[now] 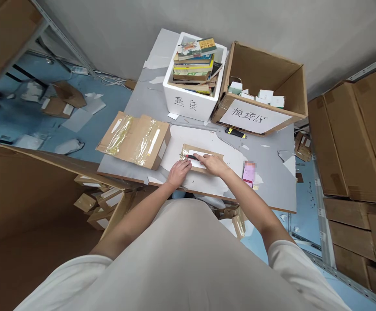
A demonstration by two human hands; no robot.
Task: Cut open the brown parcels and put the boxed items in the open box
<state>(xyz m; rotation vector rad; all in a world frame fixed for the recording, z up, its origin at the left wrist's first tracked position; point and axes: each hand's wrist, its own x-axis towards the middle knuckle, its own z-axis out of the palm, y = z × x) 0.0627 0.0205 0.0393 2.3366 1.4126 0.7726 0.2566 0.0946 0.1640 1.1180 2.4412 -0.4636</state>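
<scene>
In front of me on the table lies a small flat cardboard box [218,156] with a white label and clear tape at its left end. My left hand [179,172] grips the near left edge of this box, fingers over its top. A slim red-and-black box cutter [192,157] is held in my right hand [213,164], closed around it, with its thin tip pointing left over the taped end. To the left sits a larger taped cardboard box [134,139]. A pink package [248,173] lies right of my right hand.
At the back stand a white foam box [188,106] of books [192,71] and an open carton [269,114] holding small white boxes. A yellow-and-black cutter [235,132] lies before the carton. Stacked cartons [353,147] are at right; a large open carton [39,194] is at left.
</scene>
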